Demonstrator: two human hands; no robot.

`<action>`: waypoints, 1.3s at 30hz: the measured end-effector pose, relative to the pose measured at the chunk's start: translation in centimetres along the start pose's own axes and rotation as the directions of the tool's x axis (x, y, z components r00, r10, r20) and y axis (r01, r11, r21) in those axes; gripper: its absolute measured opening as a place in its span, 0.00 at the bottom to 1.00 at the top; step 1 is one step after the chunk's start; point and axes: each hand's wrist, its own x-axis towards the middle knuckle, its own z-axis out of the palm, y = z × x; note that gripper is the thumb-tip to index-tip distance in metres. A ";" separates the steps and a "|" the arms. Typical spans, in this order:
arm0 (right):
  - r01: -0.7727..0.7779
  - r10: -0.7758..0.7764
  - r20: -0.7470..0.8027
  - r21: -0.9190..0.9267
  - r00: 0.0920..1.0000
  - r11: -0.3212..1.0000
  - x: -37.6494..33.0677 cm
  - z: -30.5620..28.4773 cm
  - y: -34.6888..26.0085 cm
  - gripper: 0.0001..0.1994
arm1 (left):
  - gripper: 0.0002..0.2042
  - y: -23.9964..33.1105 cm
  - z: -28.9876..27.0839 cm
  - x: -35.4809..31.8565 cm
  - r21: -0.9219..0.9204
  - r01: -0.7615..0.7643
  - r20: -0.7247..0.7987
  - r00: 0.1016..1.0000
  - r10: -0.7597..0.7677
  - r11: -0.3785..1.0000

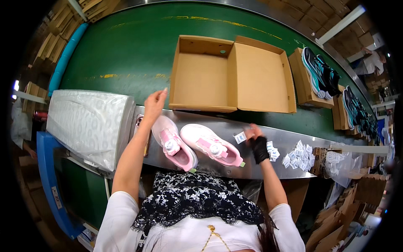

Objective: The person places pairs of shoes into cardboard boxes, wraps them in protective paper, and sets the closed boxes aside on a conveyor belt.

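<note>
My right hand (254, 133), in a black fingerless glove, pinches a small white sachet (240, 137) just right of a pair of pink shoes. The left shoe (168, 140) and the right shoe (205, 140) lie side by side on the metal ledge, each with a round dial and a green tab at the heel. My left hand (155, 103) is bare, its fingers loosely extended beside the left wall of an open cardboard shoebox (203, 82). Nothing shows in that hand. The box's lid (260, 75) is folded back to the right, and its inside is bare cardboard.
A pile of white sachets (300, 156) lies on the ledge at right, with a smaller heap (273, 152) beside my glove. A stack of patterned wrapping paper (90, 126) stands at left. Black-and-teal shoes (319, 73) sit on boxes along the green belt (126, 50).
</note>
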 end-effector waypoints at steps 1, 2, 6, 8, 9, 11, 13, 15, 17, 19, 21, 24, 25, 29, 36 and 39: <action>0.543 -0.589 0.036 -0.435 0.808 0.718 -0.8 1.2 -1.6 0.14 | 0.19 -1.0 -1.6 -0.7 -0.006 -0.090 -0.104 0.991 0.089 0.996; 0.460 -0.472 0.082 -0.423 0.878 0.781 -2.4 1.7 -2.5 0.12 | 0.16 -1.8 -3.2 -1.3 -0.008 -0.187 -0.200 0.963 0.181 0.982; 0.382 -0.365 0.119 -0.380 0.923 0.842 -2.7 1.4 -2.2 0.09 | 0.11 -6.1 -10.1 -3.4 0.047 -0.209 -0.450 0.869 0.208 0.977; 0.405 -0.400 0.078 -0.290 0.913 0.867 -1.8 1.2 -5.1 0.07 | 0.10 -9.9 -13.7 -4.9 0.112 -0.112 -0.560 0.814 0.156 0.987; 0.421 -0.428 0.024 -0.230 0.904 0.877 -1.5 1.0 -8.2 0.07 | 0.09 -10.6 -15.0 -5.8 0.236 -0.084 -0.592 0.778 0.212 0.968; 0.572 -0.589 -0.126 -0.149 0.798 0.807 0.5 1.7 -13.1 0.10 | 0.13 -14.8 -18.3 -7.4 0.278 0.121 -0.579 0.813 0.066 0.953; 0.373 -0.377 -0.005 -0.143 0.926 0.917 1.8 2.4 -18.4 0.16 | 0.16 -18.7 -20.0 -9.9 0.459 0.169 -0.537 0.835 0.120 0.872; 0.461 -0.460 0.041 -0.136 0.887 0.877 3.4 4.5 -18.5 0.20 | 0.19 -18.7 -20.2 -10.4 0.613 0.182 -0.466 0.869 0.166 0.769; 0.453 -0.400 0.289 -0.148 0.870 0.879 2.9 6.5 -19.6 0.26 | 0.22 -17.0 -20.3 -10.4 0.548 0.375 -0.473 0.876 -0.093 0.748; 0.606 -0.545 0.490 0.042 0.680 0.794 0.7 9.1 -18.5 0.27 | 0.19 -15.9 -20.1 -10.2 0.530 0.395 -0.504 0.858 -0.097 0.751; 0.751 -0.419 0.764 -0.127 0.491 0.648 -2.4 11.2 -19.0 0.25 | 0.16 -16.3 -20.2 -10.1 0.515 0.413 -0.528 0.843 -0.102 0.751; 0.866 -0.620 0.618 -0.236 0.484 0.440 -4.9 12.4 -17.9 0.21 | 0.12 -17.7 -21.1 -9.1 0.471 0.357 -0.472 0.874 -0.111 0.807; 0.851 -0.582 0.629 -0.294 0.515 0.435 -5.0 12.7 -17.8 0.19 | 0.11 -18.5 -21.9 -9.3 0.381 0.282 -0.484 0.872 -0.070 0.880; 0.815 -0.537 0.645 -0.255 0.545 0.520 -5.1 12.4 -17.6 0.12 | 0.10 -15.7 -26.3 -8.8 0.455 0.124 -0.624 0.750 0.217 0.882; 0.756 -0.475 0.809 0.058 0.347 0.652 -1.8 10.6 -19.0 0.24 | 0.11 8.3 -24.4 -7.9 -0.253 -0.366 -0.554 0.814 0.176 0.896; 0.315 -0.480 0.746 0.369 0.461 0.875 -0.7 6.6 -27.4 0.37 | 0.08 15.6 -18.0 -6.5 -0.437 -0.492 -0.358 0.863 0.356 0.753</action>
